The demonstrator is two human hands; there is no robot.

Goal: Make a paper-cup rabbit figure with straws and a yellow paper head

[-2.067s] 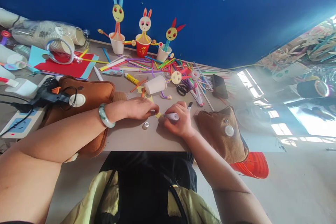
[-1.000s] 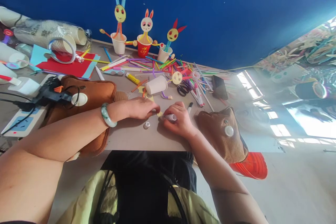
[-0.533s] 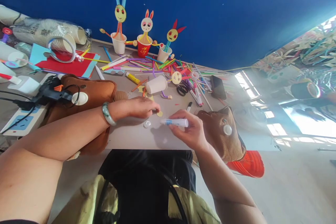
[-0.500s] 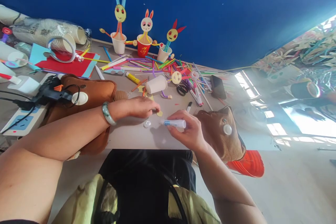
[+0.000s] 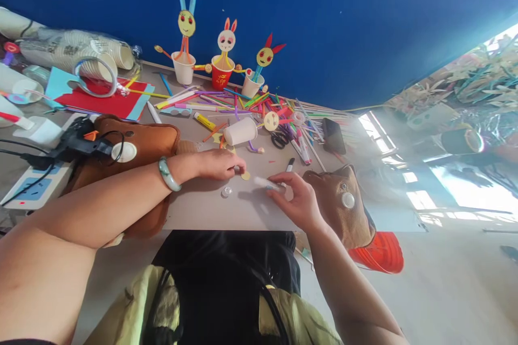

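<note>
My right hand (image 5: pixel 297 199) grips a small white glue tube (image 5: pixel 266 183) with a blue label, blurred by motion and tilted over the table. My left hand (image 5: pixel 222 164), with a jade-coloured bangle at the wrist, rests low over the table with its fingers curled together. A small greyish bit shows at its fingertips, too small to name. Right beside those fingertips lies a small yellow paper disc (image 5: pixel 245 176). Between me and the left hand, a small clear round piece (image 5: pixel 226 192) sits on the table. Beyond the hands, a white paper cup (image 5: pixel 240 131) lies on its side, joined to a yellow face disc (image 5: pixel 271 121).
Three rabbit-faced cup figures, one in a red cup (image 5: pixel 222 76), stand against the blue wall. Coloured sticks (image 5: pixel 226 101), black scissors (image 5: pixel 279 139) and markers are strewn before them. A brown pouch (image 5: pixel 143 140) lies left, a brown plush pouch (image 5: pixel 335 199) right. A power strip (image 5: pixel 34 186) sits far left.
The glue tube has swung in my right hand, its left end rising toward the yellow disc. My left hand has hardly moved.
</note>
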